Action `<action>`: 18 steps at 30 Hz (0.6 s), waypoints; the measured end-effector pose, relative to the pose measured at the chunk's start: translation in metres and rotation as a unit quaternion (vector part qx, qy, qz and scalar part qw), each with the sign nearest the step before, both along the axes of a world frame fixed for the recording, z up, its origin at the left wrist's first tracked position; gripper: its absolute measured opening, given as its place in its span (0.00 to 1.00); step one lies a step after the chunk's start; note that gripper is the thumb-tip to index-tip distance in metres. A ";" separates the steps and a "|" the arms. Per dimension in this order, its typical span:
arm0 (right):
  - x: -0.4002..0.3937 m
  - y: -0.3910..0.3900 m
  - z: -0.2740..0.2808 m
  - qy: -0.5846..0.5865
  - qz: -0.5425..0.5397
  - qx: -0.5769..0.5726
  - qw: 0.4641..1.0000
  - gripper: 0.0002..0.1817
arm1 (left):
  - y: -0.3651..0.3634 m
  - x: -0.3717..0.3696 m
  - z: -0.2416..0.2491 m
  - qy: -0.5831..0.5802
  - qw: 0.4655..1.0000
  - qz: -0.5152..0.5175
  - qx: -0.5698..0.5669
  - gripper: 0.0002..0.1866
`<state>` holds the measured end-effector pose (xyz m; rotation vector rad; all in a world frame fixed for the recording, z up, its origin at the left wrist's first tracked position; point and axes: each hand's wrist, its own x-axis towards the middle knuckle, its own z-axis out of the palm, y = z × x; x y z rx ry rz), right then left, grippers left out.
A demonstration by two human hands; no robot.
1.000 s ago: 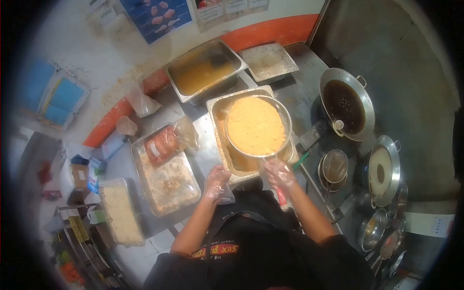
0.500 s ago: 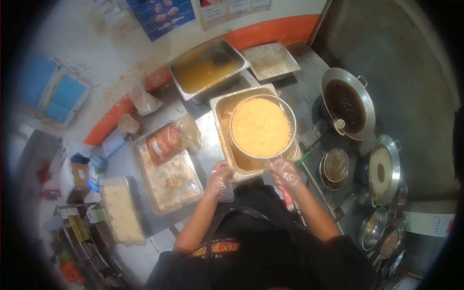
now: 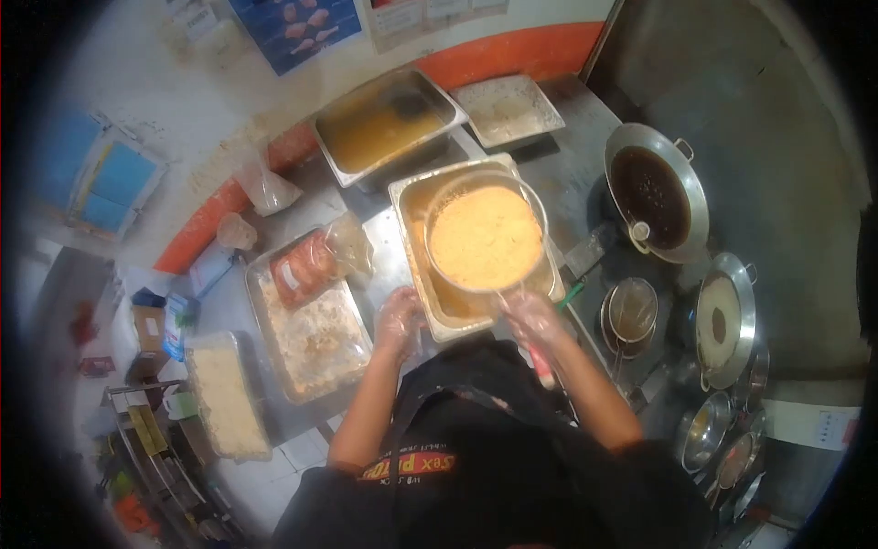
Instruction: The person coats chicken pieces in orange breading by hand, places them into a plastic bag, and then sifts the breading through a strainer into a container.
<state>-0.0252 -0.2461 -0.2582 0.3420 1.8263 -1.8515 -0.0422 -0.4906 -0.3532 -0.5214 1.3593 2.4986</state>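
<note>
A round sieve [image 3: 545, 229] heaped with pale orange, crumbly flour [image 3: 485, 238] is over a deep metal pan [image 3: 409, 247]. My right hand [image 3: 533, 320], in a clear plastic glove, is closed round the sieve's handle, whose red end [image 3: 542, 368] sticks out below the palm. Beside the pan's near left corner is my left hand [image 3: 399, 320], gloved too, its fingers loosely bent and apart with nothing visible in them. Slight blur hides whether it touches the pan.
Left of the pan, a shallow tray [image 3: 320, 366] carries a bag of reddish meat [image 3: 302, 270]. Behind are a pan of yellowish liquid [image 3: 384, 137] and a floury pan [image 3: 512, 110]. Woks of dark liquid [image 3: 651, 197] and pale liquid [image 3: 720, 320] stand right, near a small strainer [image 3: 634, 309].
My left hand has shifted left and slightly up beside the pan. The flour in the sieve has shifted, showing more mesh at its upper edge. My right hand keeps its grip.
</note>
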 end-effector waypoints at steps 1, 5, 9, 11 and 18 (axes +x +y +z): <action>-0.007 -0.012 0.005 -0.020 -0.022 0.016 0.999 0.10 | 0.002 0.004 -0.001 0.008 1.000 0.006 -0.009 0.13; -0.006 0.002 -0.015 0.025 -0.018 0.049 0.998 0.10 | 0.005 -0.004 -0.009 -0.042 0.996 0.003 -0.075 0.14; 0.006 -0.005 -0.002 -0.021 -0.038 0.034 0.999 0.09 | 0.005 0.003 -0.020 0.001 0.998 -0.011 -0.059 0.15; 0.004 0.003 0.002 -0.013 0.008 0.074 0.997 0.11 | 0.006 -0.001 -0.019 -0.021 0.997 -0.035 -0.072 0.14; 0.007 0.006 0.003 -0.042 -0.003 -0.008 0.999 0.10 | 0.015 -0.001 -0.009 -0.012 1.000 -0.003 -0.010 0.10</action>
